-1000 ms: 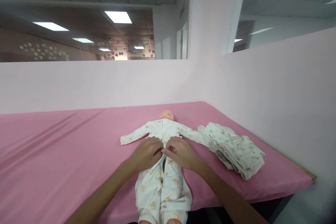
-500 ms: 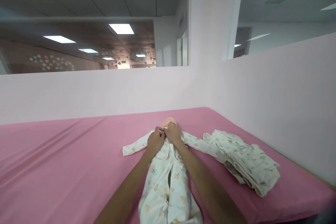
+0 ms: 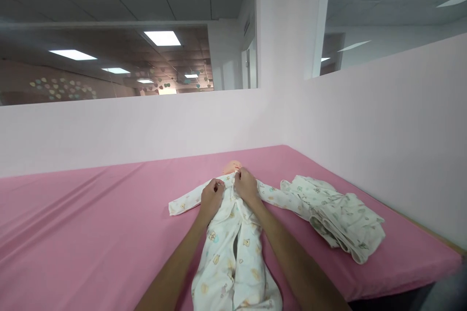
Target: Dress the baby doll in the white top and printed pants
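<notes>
A white baby romper (image 3: 219,252) with small bear prints lies on its back, its sleeves stretched out to both sides. A doll's head (image 3: 232,167) shows at its neck end. My right hand (image 3: 246,185) is closed on the romper's front edge just below the collar. On the left side of the chest, my left hand (image 3: 212,198) rests with fingers curled in a pinch; what lies between the fingertips is hidden. The front opening runs down the middle, with a dark gap lower down between the legs.
A folded white cloth with green leaf prints (image 3: 350,223) lies to the right, touching the romper's right sleeve. Everything rests on a pink padded surface (image 3: 91,233). White walls (image 3: 175,119) with windows above border it at the back and right.
My hands have moved apart at the collar: the left slid left and slightly down, the right a little to the right. More of the romper's neckline shows between them.
</notes>
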A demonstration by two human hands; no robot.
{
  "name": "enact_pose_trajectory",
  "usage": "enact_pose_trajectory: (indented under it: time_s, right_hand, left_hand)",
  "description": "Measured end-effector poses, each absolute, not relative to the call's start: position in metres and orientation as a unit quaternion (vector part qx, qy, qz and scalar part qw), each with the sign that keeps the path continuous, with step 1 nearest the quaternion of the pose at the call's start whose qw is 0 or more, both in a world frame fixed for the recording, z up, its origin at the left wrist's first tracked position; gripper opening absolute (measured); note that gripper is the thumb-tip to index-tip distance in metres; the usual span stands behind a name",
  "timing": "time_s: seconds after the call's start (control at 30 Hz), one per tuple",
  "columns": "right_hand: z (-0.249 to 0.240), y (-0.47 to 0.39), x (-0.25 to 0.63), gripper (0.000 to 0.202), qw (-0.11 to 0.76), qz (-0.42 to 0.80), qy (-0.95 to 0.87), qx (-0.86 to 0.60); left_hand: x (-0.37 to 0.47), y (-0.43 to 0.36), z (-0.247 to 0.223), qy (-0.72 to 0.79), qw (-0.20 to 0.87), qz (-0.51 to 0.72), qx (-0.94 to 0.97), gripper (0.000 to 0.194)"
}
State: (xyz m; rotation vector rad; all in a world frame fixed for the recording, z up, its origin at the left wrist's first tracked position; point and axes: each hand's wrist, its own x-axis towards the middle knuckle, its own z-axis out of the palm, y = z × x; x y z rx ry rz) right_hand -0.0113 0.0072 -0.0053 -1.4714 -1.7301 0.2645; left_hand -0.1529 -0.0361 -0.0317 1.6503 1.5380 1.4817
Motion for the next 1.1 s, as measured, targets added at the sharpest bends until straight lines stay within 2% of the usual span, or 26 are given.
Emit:
enact_pose_trajectory:
  time_s: [0.23,0.4,0.57,0.73,0.93,1.1]
  right_hand:
    - [-0.015,0.010,-0.007,0.011,0.510,0.189,-0.674,-0.500]
    - [-0.018,0.016,-0.006,0.010,0.575,0.230,-0.629,-0.470]
    - [-0.013,0.012,-0.004,0.012,0.586,0.219,-0.595,-0.505]
    - [-0.004,-0.011,-0.013,0.021,0.524,0.183,-0.619,-0.556]
    - [0.003,-0.029,-0.022,0.017,0.310,0.058,-0.726,-0.611]
    - [0.012,-0.032,-0.011,0.018,0.267,0.050,-0.739,-0.616]
  left_hand:
    - [-0.151,-0.040,-0.029,0.560,0.234,0.535,0.588,0.017]
    - [-0.151,-0.041,-0.029,0.568,0.228,0.529,0.588,0.017]
    - [-0.154,-0.039,-0.031,0.572,0.200,0.525,0.597,0.020]
    - [-0.156,-0.039,-0.031,0.574,0.184,0.519,0.606,0.018]
    - [-0.157,-0.039,-0.030,0.571,0.178,0.521,0.609,0.016]
    - [-0.157,-0.039,-0.031,0.576,0.178,0.513,0.610,0.017]
